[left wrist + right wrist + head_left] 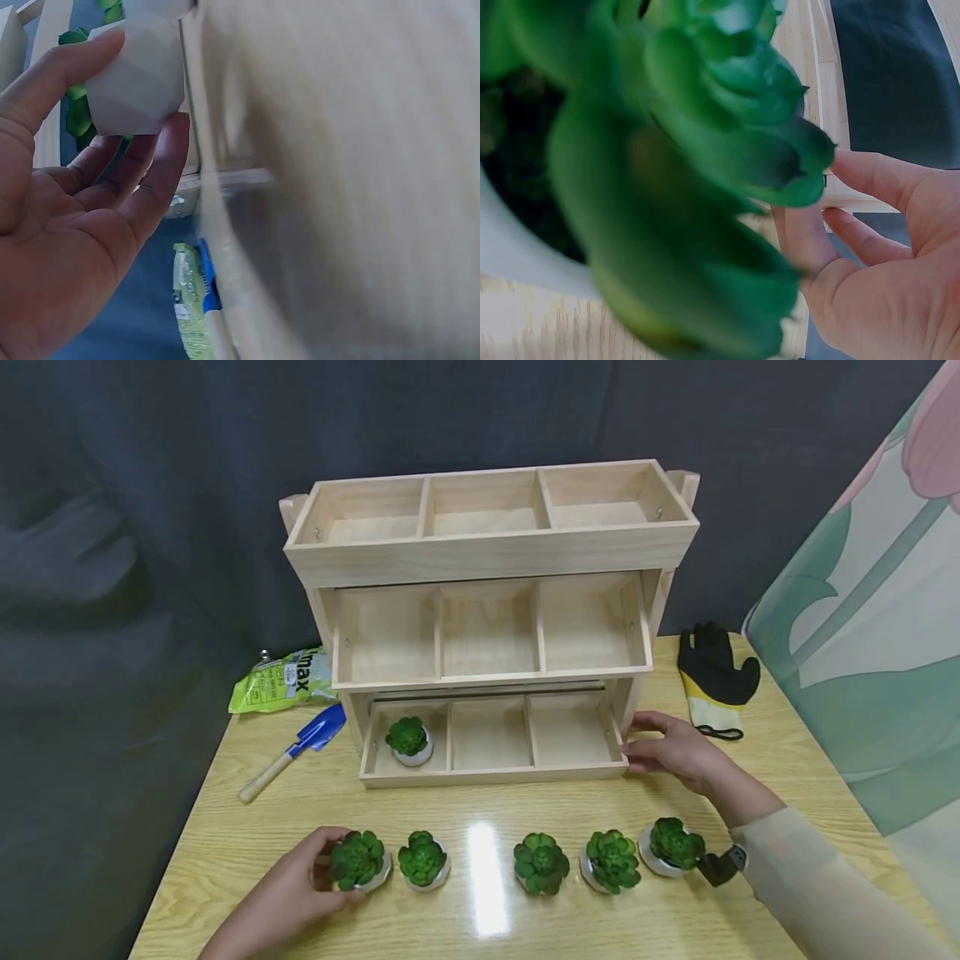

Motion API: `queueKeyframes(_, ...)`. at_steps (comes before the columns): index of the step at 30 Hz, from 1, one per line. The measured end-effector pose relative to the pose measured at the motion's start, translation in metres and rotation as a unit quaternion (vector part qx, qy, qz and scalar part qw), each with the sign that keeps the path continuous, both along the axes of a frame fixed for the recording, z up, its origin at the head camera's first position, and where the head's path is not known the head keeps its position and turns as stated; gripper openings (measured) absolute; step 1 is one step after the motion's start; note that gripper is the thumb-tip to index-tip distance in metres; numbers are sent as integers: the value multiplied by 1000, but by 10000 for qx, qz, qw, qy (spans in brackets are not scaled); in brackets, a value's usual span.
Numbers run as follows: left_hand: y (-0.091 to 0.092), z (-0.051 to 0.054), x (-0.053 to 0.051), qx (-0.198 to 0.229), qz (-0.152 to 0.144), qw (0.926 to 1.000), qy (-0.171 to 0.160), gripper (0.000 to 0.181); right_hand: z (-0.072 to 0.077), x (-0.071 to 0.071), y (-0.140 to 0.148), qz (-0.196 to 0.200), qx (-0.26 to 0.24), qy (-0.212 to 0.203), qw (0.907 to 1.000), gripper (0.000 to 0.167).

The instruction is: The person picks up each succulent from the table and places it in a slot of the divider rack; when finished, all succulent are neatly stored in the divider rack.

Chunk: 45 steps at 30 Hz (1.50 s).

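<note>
At the lower left, my left hand grips a small potted succulent; in the left wrist view, thumb and fingers of the hand hold its white pot. My right hand touches the right end of the bottom tray of a three-tier wooden shelf. In the right wrist view a succulent close to the camera partly hides that hand. One potted succulent sits in the bottom tray's left compartment. Another stands just right of the held one.
Three more potted succulents stand along the front right, the rightmost beside my right wrist. A blue trowel and a green bag lie left of the shelf. A black and yellow glove lies at the right.
</note>
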<state>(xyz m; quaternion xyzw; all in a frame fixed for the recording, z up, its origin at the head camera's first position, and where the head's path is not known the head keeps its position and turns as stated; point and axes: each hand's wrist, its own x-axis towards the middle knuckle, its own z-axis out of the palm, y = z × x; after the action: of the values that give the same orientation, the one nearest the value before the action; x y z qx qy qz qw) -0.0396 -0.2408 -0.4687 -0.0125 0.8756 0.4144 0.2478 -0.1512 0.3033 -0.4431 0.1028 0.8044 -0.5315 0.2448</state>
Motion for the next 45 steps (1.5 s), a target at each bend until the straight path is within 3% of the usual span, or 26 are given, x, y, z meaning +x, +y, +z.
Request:
queueKeyframes(12, 3, 34, -22, -28, 196, 9980, 599, 82, -1, -2, 0, 7, -1, 15, 10000, 77)
queueKeyframes(17, 16, 45, -35, 131, 66, 9953, 961, 79, 0, -1, 0, 12, -1, -9, 10000, 77)
queueKeyframes(25, 54, 56, -65, 315, -361, 9934, 1041, 85, -2, 0, 2, -11, -2, -41, 10000, 77)
queueKeyframes(29, 75, 55, -83, 353, -645, 9906, 1153, 83, 0, -1, 1, 6, 26, -32, 10000, 77)
queueKeyframes(35, 105, 49, -111, 72, -1084, 9821, 1541, 78, 1, 1, 0, -9, 27, -42, 10000, 78)
queueKeyframes(40, 123, 43, -129, -53, -1208, 9792, 1629, 79, 1, 0, -1, -25, 46, -64, 10000, 78)
queueKeyframes(45, 137, 42, -143, -134, -1260, 9807, 1492, 82, 0, 0, 0, -7, 5, -37, 10000, 77)
